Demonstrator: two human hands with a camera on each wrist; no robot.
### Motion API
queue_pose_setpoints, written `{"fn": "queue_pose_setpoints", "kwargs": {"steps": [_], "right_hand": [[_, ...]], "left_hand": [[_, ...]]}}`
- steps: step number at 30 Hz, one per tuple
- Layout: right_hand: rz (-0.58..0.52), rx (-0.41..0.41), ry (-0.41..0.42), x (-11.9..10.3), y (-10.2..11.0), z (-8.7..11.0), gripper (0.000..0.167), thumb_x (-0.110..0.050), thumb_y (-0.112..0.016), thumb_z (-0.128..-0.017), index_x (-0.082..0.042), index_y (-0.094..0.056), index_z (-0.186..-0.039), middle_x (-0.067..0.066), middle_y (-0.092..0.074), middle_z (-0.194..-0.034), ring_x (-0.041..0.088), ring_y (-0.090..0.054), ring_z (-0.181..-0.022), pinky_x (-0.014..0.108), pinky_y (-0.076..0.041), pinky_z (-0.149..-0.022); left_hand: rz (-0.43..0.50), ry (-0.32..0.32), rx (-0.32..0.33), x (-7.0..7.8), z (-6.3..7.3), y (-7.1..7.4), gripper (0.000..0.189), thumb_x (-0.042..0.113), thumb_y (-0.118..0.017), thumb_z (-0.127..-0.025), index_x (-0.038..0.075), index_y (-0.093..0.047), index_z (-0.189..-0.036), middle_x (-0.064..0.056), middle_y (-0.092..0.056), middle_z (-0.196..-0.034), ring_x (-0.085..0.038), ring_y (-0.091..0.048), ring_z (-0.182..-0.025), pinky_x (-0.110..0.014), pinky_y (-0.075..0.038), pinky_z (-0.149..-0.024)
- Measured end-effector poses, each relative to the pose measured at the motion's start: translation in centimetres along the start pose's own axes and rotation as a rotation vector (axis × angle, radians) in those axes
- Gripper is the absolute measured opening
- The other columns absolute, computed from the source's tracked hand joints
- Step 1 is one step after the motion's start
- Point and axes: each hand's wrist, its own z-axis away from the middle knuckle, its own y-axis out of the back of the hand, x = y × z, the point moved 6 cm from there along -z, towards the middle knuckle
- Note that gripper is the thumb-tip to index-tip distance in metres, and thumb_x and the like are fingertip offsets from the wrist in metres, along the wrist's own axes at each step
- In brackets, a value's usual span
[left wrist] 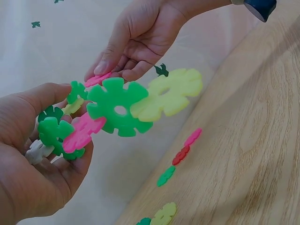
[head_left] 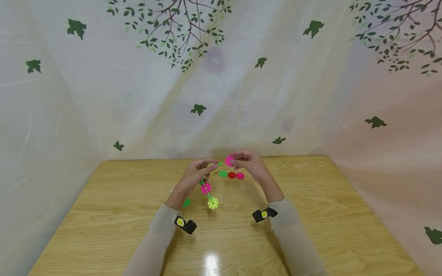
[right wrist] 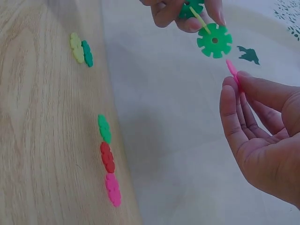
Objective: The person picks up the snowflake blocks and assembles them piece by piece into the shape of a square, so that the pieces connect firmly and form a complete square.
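Observation:
Notched, flower-shaped plastic building discs are in both hands. My left hand (head_left: pixel 193 177) grips a joined chain of them, with green, pink, white and yellow pieces. In the left wrist view a large green disc (left wrist: pixel 101 108) joins a pink disc (left wrist: pixel 85 132) and a yellow disc (left wrist: pixel 180 89) at the chain's near end. My right hand (head_left: pixel 253 165) pinches a single pink disc (right wrist: pixel 233 71) between thumb and fingers. That disc's edge points at a green disc (right wrist: pixel 218 47) on the chain, a small gap apart. The left fingers partly hide the chain's middle.
On the wooden table (head_left: pixel 310 230) lie a green disc (head_left: pixel 223 174), a red disc (head_left: pixel 231 175) and a pink disc (head_left: pixel 240 176) in a row. A yellow disc (right wrist: pixel 76 47) and a green one lie nearby. A leaf-patterned curtain (head_left: pixel 241 96) hangs behind the table's far edge.

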Motion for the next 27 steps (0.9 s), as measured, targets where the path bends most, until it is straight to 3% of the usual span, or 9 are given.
{"fn": "queue_pose_setpoints", "kwargs": {"steps": [5,10,12,18,24,27], "right_hand": [[0.01,0.004,-0.002,0.1,-0.34,0.09,0.029,-0.006,-0.072,-0.094,0.008,-0.069,-0.119,0.006,-0.076,-0.101,0.012,-0.072,-0.084,0.032,-0.063,-0.078],[-0.009,0.002,-0.005,0.1,-0.73,0.24,0.029,-0.005,-0.073,-0.094,0.009,-0.069,-0.119,0.003,-0.075,-0.098,0.013,-0.072,-0.083,0.056,-0.059,-0.09],[-0.013,0.003,0.0,0.02,-0.87,0.3,0.028,-0.005,-0.072,-0.094,0.009,-0.069,-0.118,0.003,-0.075,-0.098,0.012,-0.072,-0.083,0.059,-0.057,-0.091],[-0.008,0.012,0.006,0.06,-0.88,0.4,0.028,-0.006,-0.072,-0.094,0.009,-0.069,-0.118,0.008,-0.075,-0.1,0.013,-0.071,-0.082,0.046,-0.062,-0.086],[-0.016,0.0,-0.013,0.1,-1.0,0.34,0.027,-0.005,-0.073,-0.094,0.009,-0.07,-0.116,0.011,-0.076,-0.101,0.013,-0.072,-0.082,0.042,-0.063,-0.085],[-0.018,0.0,-0.014,0.22,-1.0,0.25,0.026,-0.005,-0.072,-0.094,0.009,-0.071,-0.116,0.009,-0.076,-0.1,0.012,-0.072,-0.082,0.034,-0.063,-0.081]], "left_hand": [[0.015,0.012,0.003,0.06,0.13,-0.03,0.036,0.026,-0.068,-0.1,0.004,-0.067,-0.128,0.001,-0.064,-0.089,-0.011,-0.05,-0.067,-0.022,-0.054,-0.057],[0.005,0.024,0.001,-0.03,0.14,0.0,0.037,0.027,-0.068,-0.099,0.004,-0.067,-0.129,0.003,-0.059,-0.086,-0.013,-0.051,-0.069,-0.022,-0.053,-0.057],[-0.003,0.023,0.001,-0.05,0.16,0.02,0.038,0.027,-0.068,-0.099,0.004,-0.067,-0.129,0.002,-0.059,-0.088,-0.014,-0.051,-0.07,-0.022,-0.053,-0.057],[-0.01,0.027,0.003,-0.15,0.27,-0.04,0.037,0.028,-0.069,-0.099,0.006,-0.067,-0.129,-0.004,-0.063,-0.094,-0.016,-0.053,-0.072,-0.022,-0.051,-0.056],[-0.027,0.034,-0.001,-0.4,0.21,-0.12,0.038,0.03,-0.07,-0.098,0.007,-0.068,-0.129,0.002,-0.056,-0.088,-0.015,-0.052,-0.073,-0.023,-0.053,-0.059],[-0.028,0.034,-0.003,-0.49,0.15,-0.18,0.039,0.031,-0.07,-0.098,0.007,-0.068,-0.129,0.004,-0.054,-0.086,-0.014,-0.052,-0.073,-0.023,-0.052,-0.06]]}}
